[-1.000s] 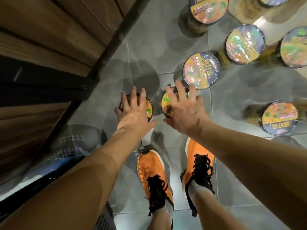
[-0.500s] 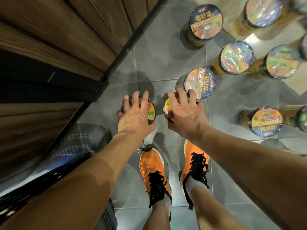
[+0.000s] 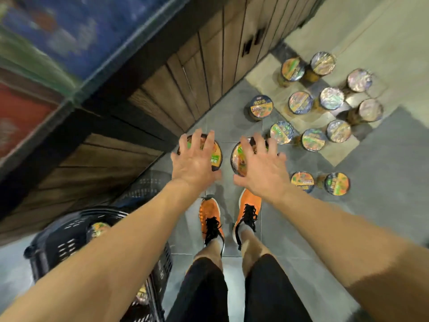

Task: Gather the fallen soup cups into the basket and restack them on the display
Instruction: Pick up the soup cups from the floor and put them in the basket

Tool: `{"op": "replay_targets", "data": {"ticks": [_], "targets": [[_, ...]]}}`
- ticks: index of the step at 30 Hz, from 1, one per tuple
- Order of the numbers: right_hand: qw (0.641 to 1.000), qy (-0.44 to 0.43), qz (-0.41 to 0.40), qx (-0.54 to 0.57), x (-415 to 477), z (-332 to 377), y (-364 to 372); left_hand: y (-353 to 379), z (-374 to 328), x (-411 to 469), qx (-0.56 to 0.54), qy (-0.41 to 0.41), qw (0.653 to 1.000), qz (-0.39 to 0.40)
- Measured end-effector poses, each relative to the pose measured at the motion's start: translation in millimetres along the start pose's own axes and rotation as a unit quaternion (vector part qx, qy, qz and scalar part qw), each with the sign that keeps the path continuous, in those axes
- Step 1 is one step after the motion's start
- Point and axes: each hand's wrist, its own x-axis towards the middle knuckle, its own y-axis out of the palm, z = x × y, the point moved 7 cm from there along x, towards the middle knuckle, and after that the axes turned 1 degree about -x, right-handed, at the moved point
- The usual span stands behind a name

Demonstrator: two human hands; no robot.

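Note:
My left hand (image 3: 193,160) grips a soup cup (image 3: 216,156) from above, fingers spread over its lid. My right hand (image 3: 261,165) grips a second soup cup (image 3: 238,159) the same way. Both cups are held up above the grey floor, in front of my orange shoes (image 3: 210,216). Several more soup cups (image 3: 261,108) stand upright on the floor to the right and farther off. A black plastic basket (image 3: 60,242) sits at the lower left under my left forearm, with a cup (image 3: 98,228) inside it.
A wooden display base (image 3: 176,89) with a dark ledge runs along the left. Shelved goods above it are blurred. Two cups (image 3: 301,181) stand just right of my right wrist. Pale floor tiles (image 3: 383,43) lie at the far right.
Both hands have lifted their cups off the floor and the view has risen and pulled back. The basket and many more cups have come into sight.

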Motion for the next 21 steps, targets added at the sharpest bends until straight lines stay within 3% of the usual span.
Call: {"op": "replay_targets", "data": {"ticks": [8,21], "targets": [[0.999,0.022,-0.026,0.022,-125.5,11.5,-175.4,-156.9,-6.6,-136.9,-0.059,0.005,0.997,-0.059],[0.990,0.003,-0.143,-0.004,-282.3,22.3,-350.6,-320.9,-23.3,-298.1,-0.071,-0.015,0.988,-0.133]]}}
